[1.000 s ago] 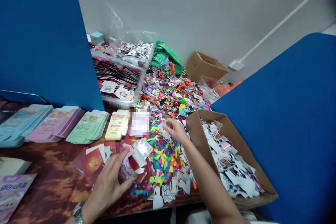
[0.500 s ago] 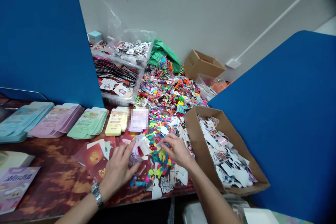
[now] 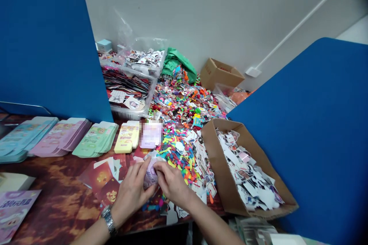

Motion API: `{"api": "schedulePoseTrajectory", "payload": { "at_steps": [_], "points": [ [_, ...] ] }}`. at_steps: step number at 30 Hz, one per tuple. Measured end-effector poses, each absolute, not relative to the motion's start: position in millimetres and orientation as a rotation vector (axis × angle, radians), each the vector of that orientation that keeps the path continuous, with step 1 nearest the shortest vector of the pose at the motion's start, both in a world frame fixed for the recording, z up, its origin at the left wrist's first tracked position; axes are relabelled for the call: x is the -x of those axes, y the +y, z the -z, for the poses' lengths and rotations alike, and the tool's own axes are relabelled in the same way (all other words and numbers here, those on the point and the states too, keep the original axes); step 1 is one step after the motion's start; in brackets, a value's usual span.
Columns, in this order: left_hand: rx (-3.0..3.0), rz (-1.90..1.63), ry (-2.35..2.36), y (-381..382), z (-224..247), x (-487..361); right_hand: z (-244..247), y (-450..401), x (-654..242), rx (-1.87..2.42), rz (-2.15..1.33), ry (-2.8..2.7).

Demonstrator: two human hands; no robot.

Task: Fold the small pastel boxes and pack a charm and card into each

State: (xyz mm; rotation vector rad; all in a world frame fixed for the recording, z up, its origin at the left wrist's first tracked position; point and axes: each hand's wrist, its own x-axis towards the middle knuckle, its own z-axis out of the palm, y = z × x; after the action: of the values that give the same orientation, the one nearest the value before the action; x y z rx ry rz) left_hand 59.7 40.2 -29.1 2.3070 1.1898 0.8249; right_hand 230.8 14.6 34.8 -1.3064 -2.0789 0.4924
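My left hand point(image 3: 132, 187), with a watch on its wrist, is wrapped round a small purple printed packet point(image 3: 150, 174) held above the table. The fingers of my right hand point(image 3: 171, 182) are pressed together at the packet's right side near its top; anything between them is hidden. Red cards point(image 3: 100, 176) lie fanned out left of my left hand. Beyond and right of the packet spread many small colourful pieces point(image 3: 179, 157), with white cut-out stickers point(image 3: 202, 160) beside them.
Stacks of blue point(image 3: 21, 138), pink, green point(image 3: 94, 139) and yellow cards line the table's left part. A cardboard box point(image 3: 214, 164) of stickers stands right. Clear bins point(image 3: 129, 113) and a mixed trinket pile point(image 3: 184, 99) are behind. Blue partitions point(image 3: 51, 46) flank both sides.
My right hand has moved left from over the colourful pieces to the packet. The packet's top, open and wide before, now looks narrower. The view has shifted slightly.
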Motion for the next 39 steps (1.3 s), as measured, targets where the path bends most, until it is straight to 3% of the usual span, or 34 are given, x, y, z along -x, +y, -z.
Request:
{"api": "schedulePoseTrajectory", "payload": {
  "at_steps": [5,9,16,25,32,39],
  "points": [
    [-2.205,-0.833,1.214,45.2,35.2,-56.7,-40.1,38.7,-260.2,1.241,-0.339,-2.028],
    [-2.188,-0.844,1.246,44.8,38.1,-51.3,-30.6,102.5,-324.5,1.995,-0.235,-1.799],
    [-2.265,-0.857,1.243,42.5,41.8,-41.2,-1.1,200.7,-406.7,2.461,-0.171,-1.684],
    [-2.331,-0.883,1.232,53.5,34.2,-40.6,7.1,238.5,-423.0,2.584,-0.272,-2.054],
    [-2.318,-0.848,1.223,55.1,39.8,-41.8,2.0,231.5,-435.9,2.674,-0.143,-2.168],
    [-2.333,-0.873,1.215,54.4,40.6,-45.2,9.5,231.4,-419.2,2.499,-0.134,-2.408]
  ]
}}
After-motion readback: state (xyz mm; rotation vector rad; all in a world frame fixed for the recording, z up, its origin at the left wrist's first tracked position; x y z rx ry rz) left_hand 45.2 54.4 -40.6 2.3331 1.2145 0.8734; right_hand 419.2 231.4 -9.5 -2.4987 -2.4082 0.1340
